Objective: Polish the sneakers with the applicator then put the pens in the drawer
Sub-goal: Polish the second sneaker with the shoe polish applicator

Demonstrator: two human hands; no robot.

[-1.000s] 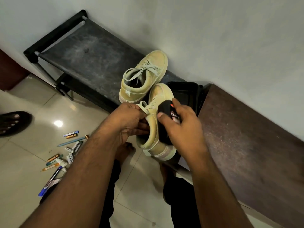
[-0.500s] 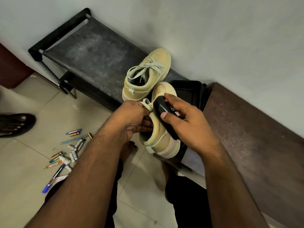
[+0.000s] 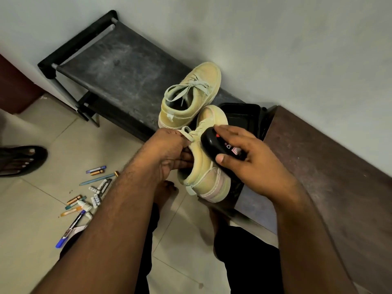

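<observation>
While the left hand (image 3: 169, 153) grips the pale yellow suede sneaker (image 3: 203, 166) at centre frame, the right hand (image 3: 252, 166) clasps the black oval applicator (image 3: 220, 146) against its side, so polishing is underway; next, rubbing toward the toe.

Left hand (image 3: 167, 152) hides near sneaker's (image 3: 204, 177) opening; applicator (image 3: 220, 145) label part-covered; sandalled foot (image 3: 19, 160) cropped left.

Both bare forearms reach forward and down from the bottom of the view, converging at the middle. The left hand (image 3: 167, 151) is curled, knuckles up, fingers tucked into the collar of a sneaker (image 3: 203, 166) and gripping it. The right hand (image 3: 250, 160) wraps a black applicator (image 3: 220, 145), thumb on its near side, fingers spread over the top, pressing it against the sneaker's side.
</observation>
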